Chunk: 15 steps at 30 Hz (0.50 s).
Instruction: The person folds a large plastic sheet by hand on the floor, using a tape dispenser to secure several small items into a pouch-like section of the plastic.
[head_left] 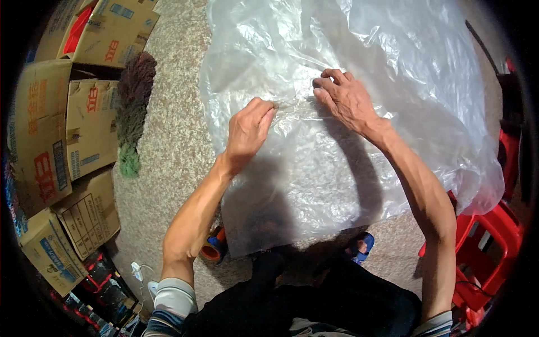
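Observation:
A large sheet of clear plastic film [303, 185] spreads in front of me, from the upper edge down to my feet. Its surface is crumpled and shiny. Thumb and fingertips of my left hand [249, 128] are pinched together on the film, near its left side. A little farther off and to the right, my right hand [352, 104] has its fingers bent and closed on the same film. Creases run through the plastic between the two hands. Whether the sheet is one layer or a bag, I cannot tell.
Cardboard boxes [92, 121] are stacked along the left, with a dark and green fuzzy bundle [135, 106] beside them. A white plug with a cable [137, 271] lies lower left. Red plastic stools [494, 241] stand at the right. Speckled flooring [168, 129] shows around the film.

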### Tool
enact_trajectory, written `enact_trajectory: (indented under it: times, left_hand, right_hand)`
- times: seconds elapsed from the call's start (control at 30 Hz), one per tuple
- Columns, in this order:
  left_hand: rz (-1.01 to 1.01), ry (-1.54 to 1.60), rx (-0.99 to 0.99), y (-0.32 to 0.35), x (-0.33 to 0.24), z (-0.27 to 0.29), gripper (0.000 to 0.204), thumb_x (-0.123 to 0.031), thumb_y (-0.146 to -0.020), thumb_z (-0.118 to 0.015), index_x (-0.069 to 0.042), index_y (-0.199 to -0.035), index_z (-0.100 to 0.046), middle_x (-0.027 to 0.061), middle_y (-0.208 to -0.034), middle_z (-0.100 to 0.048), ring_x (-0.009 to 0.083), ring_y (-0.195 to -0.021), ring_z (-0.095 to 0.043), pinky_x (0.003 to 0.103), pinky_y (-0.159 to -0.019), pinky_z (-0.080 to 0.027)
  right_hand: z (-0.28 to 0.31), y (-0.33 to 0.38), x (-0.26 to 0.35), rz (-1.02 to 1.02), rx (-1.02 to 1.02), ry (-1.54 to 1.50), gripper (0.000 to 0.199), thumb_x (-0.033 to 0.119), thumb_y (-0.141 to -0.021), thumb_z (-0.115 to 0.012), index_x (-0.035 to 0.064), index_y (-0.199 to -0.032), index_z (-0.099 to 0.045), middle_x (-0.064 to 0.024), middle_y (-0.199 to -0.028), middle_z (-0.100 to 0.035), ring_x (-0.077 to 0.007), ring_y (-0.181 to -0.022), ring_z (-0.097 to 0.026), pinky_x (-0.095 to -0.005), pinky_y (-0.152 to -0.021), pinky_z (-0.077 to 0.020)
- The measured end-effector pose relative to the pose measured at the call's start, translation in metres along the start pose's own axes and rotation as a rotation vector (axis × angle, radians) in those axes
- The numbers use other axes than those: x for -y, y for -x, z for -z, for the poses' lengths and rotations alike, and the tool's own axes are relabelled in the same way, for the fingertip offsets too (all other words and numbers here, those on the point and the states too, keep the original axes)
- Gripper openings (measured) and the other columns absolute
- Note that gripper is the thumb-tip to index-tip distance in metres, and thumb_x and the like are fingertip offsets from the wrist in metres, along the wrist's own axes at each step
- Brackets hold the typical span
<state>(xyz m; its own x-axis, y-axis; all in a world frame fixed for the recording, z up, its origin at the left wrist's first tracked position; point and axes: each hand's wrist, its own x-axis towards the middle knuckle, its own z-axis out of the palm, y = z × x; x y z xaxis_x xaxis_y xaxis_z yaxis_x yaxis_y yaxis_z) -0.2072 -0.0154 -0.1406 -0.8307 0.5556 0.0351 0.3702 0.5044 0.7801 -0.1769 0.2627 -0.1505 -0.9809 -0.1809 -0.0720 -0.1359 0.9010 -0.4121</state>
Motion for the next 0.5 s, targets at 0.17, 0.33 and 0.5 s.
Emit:
enact_trajectory:
  times: [0.17,0.33,0.5]
  left_hand:
    - [0.105,0.135,-0.042,-0.006,0.014,-0.009,0.019,-0.010,-0.103,-0.064,0.006,-0.111,-0.073,0.0125,-0.087,-0.070,0.0176,-0.077,-0.064,0.033,-0.070,-0.050]
    - [0.273,0.219,-0.002,-0.009,0.021,-0.011,0.024,-0.017,-0.103,-0.066,0.005,-0.110,-0.074,0.0065,-0.079,-0.068,0.0113,-0.075,-0.059,0.030,-0.068,-0.048]
    - [0.237,0.245,-0.147,-0.006,0.033,-0.024,0.021,-0.018,-0.101,-0.066,0.001,-0.103,-0.074,0.0132,-0.069,-0.064,0.0187,-0.061,-0.059,0.036,-0.061,-0.048]
  right_hand:
    - [0.002,0.003,0.003,0.015,0.054,0.063,0.040,0.045,-0.104,-0.060,0.0131,-0.126,-0.069,-0.0119,-0.141,-0.057,-0.0344,-0.127,-0.056,-0.0514,-0.100,-0.0506]
    - [-0.006,0.001,-0.001,0.009,0.028,0.027,0.033,0.042,-0.101,-0.067,0.0133,-0.117,-0.072,-0.0111,-0.140,-0.057,-0.0369,-0.123,-0.056,-0.0517,-0.099,-0.0509]
    - [-0.010,-0.004,-0.002,-0.031,-0.020,-0.020,0.020,0.030,-0.098,-0.071,0.0123,-0.107,-0.075,-0.0106,-0.135,-0.058,-0.0382,-0.118,-0.056,-0.0505,-0.098,-0.0514]
